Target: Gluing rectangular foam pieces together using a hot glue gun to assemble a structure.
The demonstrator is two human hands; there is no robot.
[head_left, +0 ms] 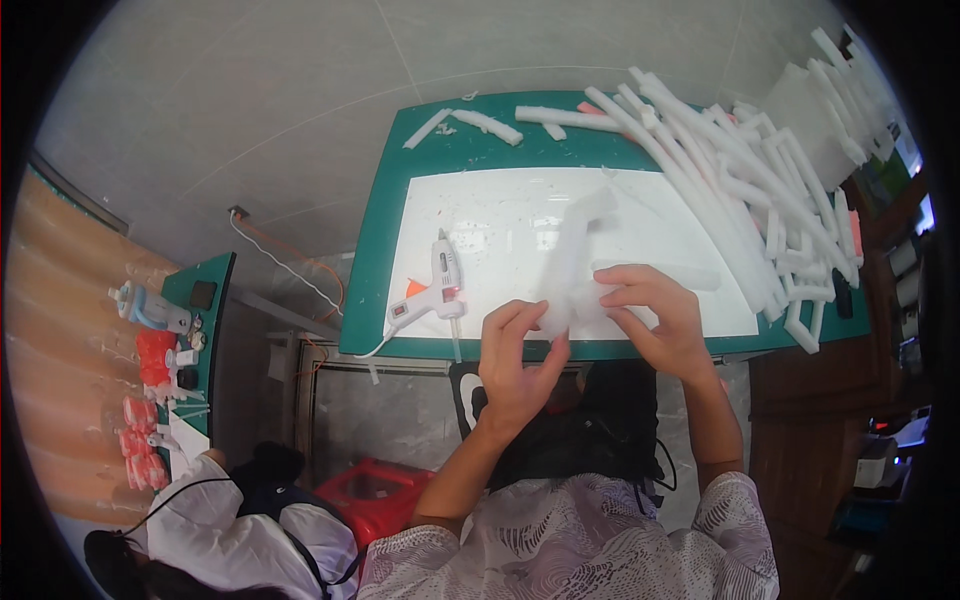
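Note:
In front of me, over the near part of a white board, I hold a long white foam piece with a bent far end. My left hand pinches its near end between thumb and fingers. My right hand grips a short white foam piece, which meets the long one near its lower end; whether they are joined I cannot tell. A white glue gun lies on the board to the left, nozzle pointing away. Partly behind my right hand, another foam strip rests on the board.
White foam sticks and bent frames heap up on the green table at the right. Foam scraps lie along its far edge. At left, a side table carries red packs and bottles; a person in white sits near a red stool.

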